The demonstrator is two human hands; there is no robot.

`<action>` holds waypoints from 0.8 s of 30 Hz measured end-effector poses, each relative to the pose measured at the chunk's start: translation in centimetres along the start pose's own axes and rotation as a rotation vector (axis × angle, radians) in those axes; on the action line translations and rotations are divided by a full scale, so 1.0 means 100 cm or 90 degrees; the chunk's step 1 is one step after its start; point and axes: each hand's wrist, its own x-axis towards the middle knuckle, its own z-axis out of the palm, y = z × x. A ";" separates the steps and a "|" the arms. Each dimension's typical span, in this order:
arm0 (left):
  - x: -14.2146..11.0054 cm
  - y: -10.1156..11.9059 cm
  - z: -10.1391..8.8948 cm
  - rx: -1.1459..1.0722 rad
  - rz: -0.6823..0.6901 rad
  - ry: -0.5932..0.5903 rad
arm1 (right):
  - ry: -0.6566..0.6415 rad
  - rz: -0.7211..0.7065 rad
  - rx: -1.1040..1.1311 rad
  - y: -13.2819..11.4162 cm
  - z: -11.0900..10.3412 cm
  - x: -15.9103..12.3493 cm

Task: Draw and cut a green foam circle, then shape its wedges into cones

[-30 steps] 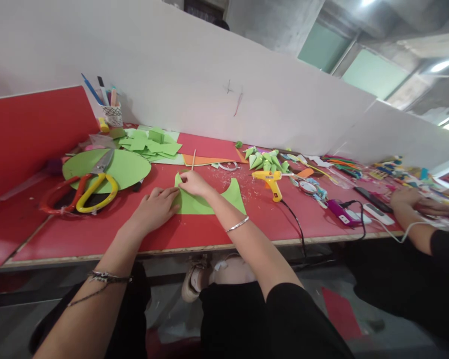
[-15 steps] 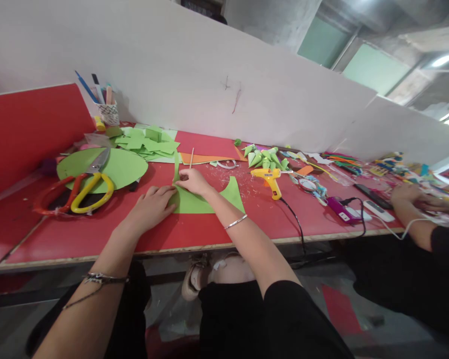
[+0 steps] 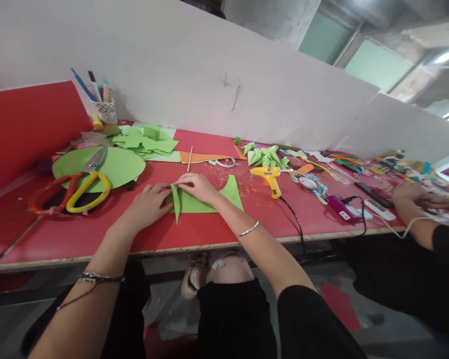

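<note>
Right hand [image 3: 194,187] pinches green paper [image 3: 190,206] — long axis crosswise, folded tip [image 3: 177,209] pointing to the table's near edge [image 3: 209,246].

Under the person's fingers [image 3: 184,181] was one cut green sheet [image 3: 196,205], with one thin stick [image 3: 190,158] just beyond them. Left of the fingers were one pair of scissors [image 3: 93,164], one green oval card [image 3: 125,164] and one pen cup [image 3: 107,112]; right of them, one yellow glue gun [image 3: 268,180] and one purple adapter [image 3: 340,209].
</note>
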 end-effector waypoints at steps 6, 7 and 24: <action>0.001 0.001 -0.001 -0.011 0.035 0.022 | 0.004 0.033 0.018 0.001 0.007 0.002; 0.001 0.001 0.000 -0.011 0.042 0.030 | 0.004 0.040 0.022 0.002 0.008 0.002; -0.003 0.009 -0.008 -0.043 0.004 0.094 | -0.008 0.027 -0.081 0.000 0.008 0.003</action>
